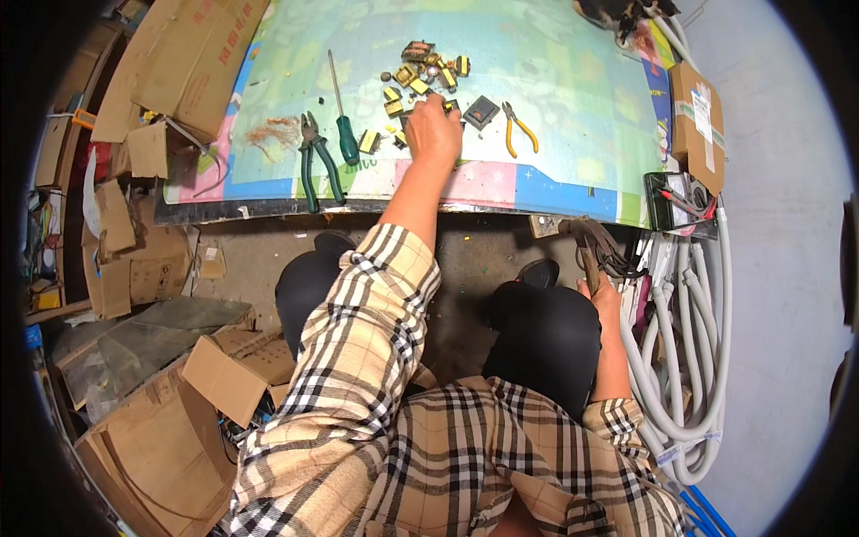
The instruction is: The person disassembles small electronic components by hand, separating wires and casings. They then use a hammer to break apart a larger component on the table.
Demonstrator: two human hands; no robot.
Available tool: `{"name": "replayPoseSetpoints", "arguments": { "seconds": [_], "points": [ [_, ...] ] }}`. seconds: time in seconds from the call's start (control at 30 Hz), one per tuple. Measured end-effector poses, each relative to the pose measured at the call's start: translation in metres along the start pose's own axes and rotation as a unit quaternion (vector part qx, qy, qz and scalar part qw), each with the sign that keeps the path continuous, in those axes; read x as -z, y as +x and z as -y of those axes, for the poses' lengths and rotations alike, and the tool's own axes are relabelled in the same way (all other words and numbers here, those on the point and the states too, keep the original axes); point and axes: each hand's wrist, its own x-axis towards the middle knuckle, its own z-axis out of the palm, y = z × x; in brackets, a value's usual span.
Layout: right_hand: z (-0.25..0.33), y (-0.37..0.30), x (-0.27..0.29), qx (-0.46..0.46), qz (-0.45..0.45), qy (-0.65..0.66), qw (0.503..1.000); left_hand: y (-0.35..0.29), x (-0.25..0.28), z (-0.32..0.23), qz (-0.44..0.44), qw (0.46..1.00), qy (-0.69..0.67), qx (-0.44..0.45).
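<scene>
My left hand [435, 132] reaches over the mat-covered table, its fingers bent down onto small electronic parts. A dark piece shows at the fingertips, but what they grip is mostly hidden. Just beyond lies a pile of small transformers [419, 75], yellow, black and copper-coloured. Another yellow transformer [369, 140] lies left of the hand. To its right sits a flat black block [481, 113]. Below the table's right front edge, my right hand [605, 297] is closed round the brown handle of a hammer [588, 259], beside my knee.
Left of the parts lie a green screwdriver [344, 134], dark green pliers [319, 166] and copper wire strands [273, 134]. Yellow-handled pliers [519, 132] lie to the right. Cardboard boxes [192, 72] stand at left; grey hoses [689, 358] hang along the right wall.
</scene>
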Motion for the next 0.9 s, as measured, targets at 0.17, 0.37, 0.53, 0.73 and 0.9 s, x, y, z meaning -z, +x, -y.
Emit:
{"name": "replayPoseSetpoints", "arguments": {
  "seconds": [0.17, 0.37, 0.53, 0.73, 0.9],
  "points": [
    [-0.004, 0.001, -0.003, -0.009, 0.003, -0.018, 1.0, 0.037, 0.02, 0.025, 0.04, 0.996, 0.033, 0.075],
    [0.005, 0.0, 0.002, -0.009, 0.002, -0.004, 1.0, 0.072, 0.008, 0.021, 0.164, 0.968, 0.172, 0.08],
    [0.012, -0.002, 0.004, -0.006, -0.004, -0.005, 1.0, 0.095, 0.003, 0.005, 0.243, 0.943, 0.209, 0.093],
    [0.004, -0.005, 0.001, 0.019, -0.023, -0.004, 1.0, 0.094, 0.0, 0.0, 0.234, 0.948, 0.162, 0.143],
    [-0.012, 0.004, -0.009, 0.047, -0.049, -0.039, 0.997, 0.044, 0.023, -0.026, 0.142, 0.987, 0.021, 0.077]
  ]
}}
